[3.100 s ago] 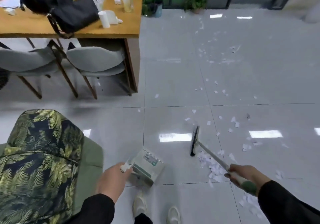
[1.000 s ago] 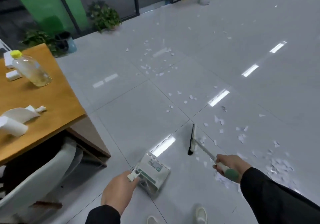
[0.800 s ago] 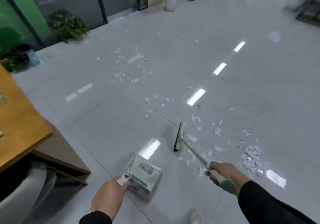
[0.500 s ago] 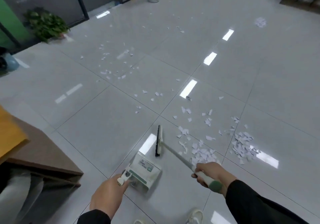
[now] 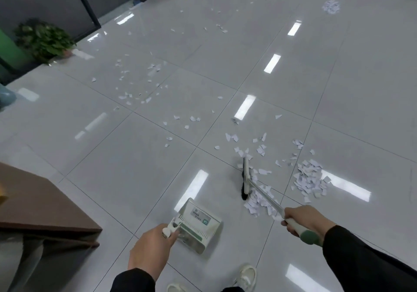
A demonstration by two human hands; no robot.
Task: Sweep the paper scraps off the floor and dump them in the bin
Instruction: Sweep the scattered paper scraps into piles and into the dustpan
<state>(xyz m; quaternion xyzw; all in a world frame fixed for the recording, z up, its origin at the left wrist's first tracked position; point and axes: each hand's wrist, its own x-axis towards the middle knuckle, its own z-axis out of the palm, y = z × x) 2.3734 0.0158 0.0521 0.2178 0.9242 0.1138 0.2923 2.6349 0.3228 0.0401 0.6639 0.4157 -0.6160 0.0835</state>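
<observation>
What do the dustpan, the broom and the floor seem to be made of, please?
Dustpan: likely moulded plastic, matt white with green trim and a comb edge. Broom: thin shiny shaft, probably metal, green grip, dark bristles. Floor: glossy glazed tiles, with grout lines and mirrored ceiling lights.

**Colour and pattern survey, sweeping area**

Floor (image 5: 112, 178): glossy pale grey tiles with thin dark grout lines and white light reflections. Paper scraps (image 5: 309, 180): white with a faint lilac tint, scattered across the floor. Broom (image 5: 246, 178): white head, black bristles, silver shaft, white and green grip. Dustpan (image 5: 198, 224) beside the broom: white with a green stripe and a printed label. Sleeves (image 5: 361, 260): black. Shoes (image 5: 246, 277): off-white. Plant (image 5: 42, 38) beyond the dustpan: dark green.
</observation>
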